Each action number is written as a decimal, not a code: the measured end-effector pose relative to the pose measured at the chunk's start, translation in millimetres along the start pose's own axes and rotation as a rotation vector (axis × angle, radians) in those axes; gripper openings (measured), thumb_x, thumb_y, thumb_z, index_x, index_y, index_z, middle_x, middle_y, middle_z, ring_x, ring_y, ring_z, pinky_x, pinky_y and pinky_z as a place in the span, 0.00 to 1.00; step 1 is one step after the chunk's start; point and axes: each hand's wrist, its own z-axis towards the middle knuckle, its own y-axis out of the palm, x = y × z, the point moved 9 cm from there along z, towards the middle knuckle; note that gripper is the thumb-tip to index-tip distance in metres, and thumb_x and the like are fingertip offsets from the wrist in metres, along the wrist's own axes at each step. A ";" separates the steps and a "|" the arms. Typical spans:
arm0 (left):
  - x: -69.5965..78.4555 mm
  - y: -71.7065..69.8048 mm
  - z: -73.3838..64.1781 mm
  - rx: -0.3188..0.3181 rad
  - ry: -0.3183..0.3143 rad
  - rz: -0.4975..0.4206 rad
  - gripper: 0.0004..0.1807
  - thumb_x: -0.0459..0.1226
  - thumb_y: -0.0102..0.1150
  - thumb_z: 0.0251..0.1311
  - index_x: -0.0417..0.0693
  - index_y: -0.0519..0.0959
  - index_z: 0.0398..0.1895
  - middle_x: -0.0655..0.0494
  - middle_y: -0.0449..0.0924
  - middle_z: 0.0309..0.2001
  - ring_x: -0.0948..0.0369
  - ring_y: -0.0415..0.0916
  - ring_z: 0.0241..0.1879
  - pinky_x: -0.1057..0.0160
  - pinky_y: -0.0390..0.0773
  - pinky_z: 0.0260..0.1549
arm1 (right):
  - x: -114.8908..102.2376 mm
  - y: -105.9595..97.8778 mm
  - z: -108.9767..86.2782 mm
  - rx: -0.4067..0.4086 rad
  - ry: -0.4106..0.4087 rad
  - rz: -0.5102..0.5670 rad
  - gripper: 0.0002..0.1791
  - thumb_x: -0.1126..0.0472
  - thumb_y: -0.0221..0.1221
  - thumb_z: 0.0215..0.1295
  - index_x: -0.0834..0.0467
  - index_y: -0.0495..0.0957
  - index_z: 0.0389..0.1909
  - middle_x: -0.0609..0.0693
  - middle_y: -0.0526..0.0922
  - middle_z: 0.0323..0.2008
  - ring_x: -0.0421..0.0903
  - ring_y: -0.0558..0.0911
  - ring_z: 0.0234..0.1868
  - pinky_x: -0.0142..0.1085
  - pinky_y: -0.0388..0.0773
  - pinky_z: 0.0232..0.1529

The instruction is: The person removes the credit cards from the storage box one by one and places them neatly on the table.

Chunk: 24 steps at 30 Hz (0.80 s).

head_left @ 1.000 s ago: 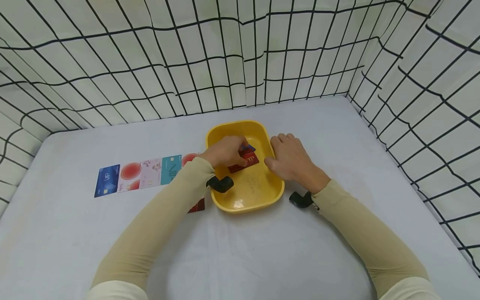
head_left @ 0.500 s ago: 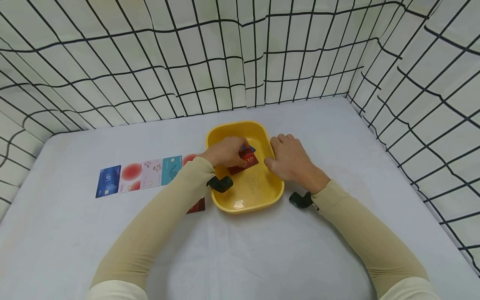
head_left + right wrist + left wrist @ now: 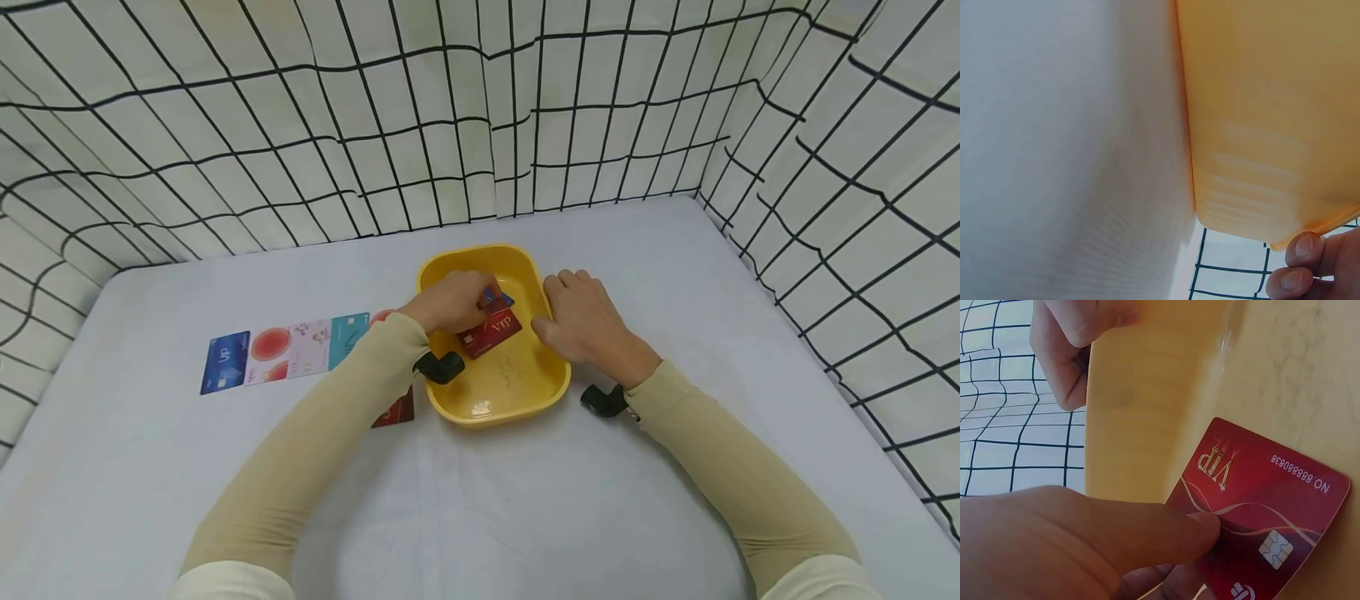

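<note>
A yellow plastic tub (image 3: pixel 517 392) stands on the white-covered table. My left hand (image 3: pixel 453 302) reaches into it and pinches a red VIP card (image 3: pixel 498 332) between thumb and fingers. The left wrist view shows the red card's gold lettering, number and chip face up, with the thumb on its edge. Just beyond it in the tub, part of a blue card (image 3: pixel 495 295) shows beside the fingers. My right hand (image 3: pixel 583 321) grips the tub's right rim; in the right wrist view its fingertips (image 3: pixel 1302 245) curl under the rim from outside.
Left of the tub lies a row of cards: a blue VIP card (image 3: pixel 226 362), several pink or floral ones and a teal card (image 3: pixel 347 337). My left sleeve partly covers the row and a dark red card (image 3: pixel 397 412). White walls with black grid lines enclose the table.
The left hand has tilted and shifted the red card slightly toward me, so more of its face shows. The right hand keeps its grip on the tub. The head view has shifted slightly.
</note>
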 end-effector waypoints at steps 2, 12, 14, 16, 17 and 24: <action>0.4 -1.5 -2.0 0.002 -0.005 -0.006 0.22 0.34 0.58 0.71 0.45 0.74 0.67 0.45 0.81 0.56 0.53 0.80 0.47 0.56 0.83 0.58 | -0.3 0.0 -0.2 -0.005 0.002 -0.003 0.19 0.52 0.50 0.63 0.64 0.75 0.45 0.56 0.74 0.36 0.55 0.71 0.41 0.44 0.66 0.45; 2.3 -10.1 -12.1 0.017 -0.021 -0.019 0.20 0.33 0.58 0.71 0.46 0.77 0.65 0.46 0.81 0.57 0.53 0.80 0.49 0.58 0.85 0.54 | -0.1 1.1 -0.8 -0.020 0.016 0.006 0.21 0.51 0.49 0.65 0.64 0.74 0.47 0.56 0.75 0.38 0.56 0.70 0.43 0.45 0.67 0.47; 2.9 -11.2 -13.6 0.014 -0.019 -0.021 0.20 0.33 0.58 0.70 0.46 0.77 0.64 0.46 0.81 0.57 0.53 0.80 0.49 0.59 0.85 0.53 | -0.3 1.4 -0.9 -0.021 0.015 0.007 0.21 0.51 0.49 0.65 0.64 0.74 0.47 0.56 0.75 0.38 0.56 0.70 0.43 0.45 0.67 0.47; 3.8 -12.3 -14.8 0.012 -0.015 -0.022 0.20 0.32 0.58 0.69 0.46 0.78 0.64 0.46 0.82 0.57 0.53 0.80 0.50 0.59 0.86 0.53 | -0.3 1.9 -0.9 -0.023 0.016 0.005 0.21 0.51 0.49 0.65 0.64 0.74 0.47 0.56 0.75 0.38 0.56 0.71 0.43 0.46 0.67 0.47; 4.2 -12.9 -15.3 0.013 -0.012 -0.018 0.20 0.32 0.58 0.69 0.45 0.78 0.64 0.46 0.82 0.57 0.53 0.79 0.50 0.59 0.85 0.53 | 0.0 2.4 -0.6 -0.024 0.017 0.004 0.21 0.51 0.49 0.65 0.64 0.74 0.47 0.56 0.75 0.38 0.56 0.71 0.44 0.46 0.67 0.48; 6.1 -15.8 -18.3 -0.005 -0.004 -0.030 0.21 0.31 0.59 0.66 0.46 0.80 0.62 0.46 0.83 0.57 0.53 0.79 0.51 0.60 0.85 0.50 | -0.6 2.0 -0.1 -0.020 0.017 0.008 0.22 0.51 0.50 0.65 0.64 0.74 0.49 0.57 0.76 0.40 0.56 0.71 0.44 0.47 0.68 0.49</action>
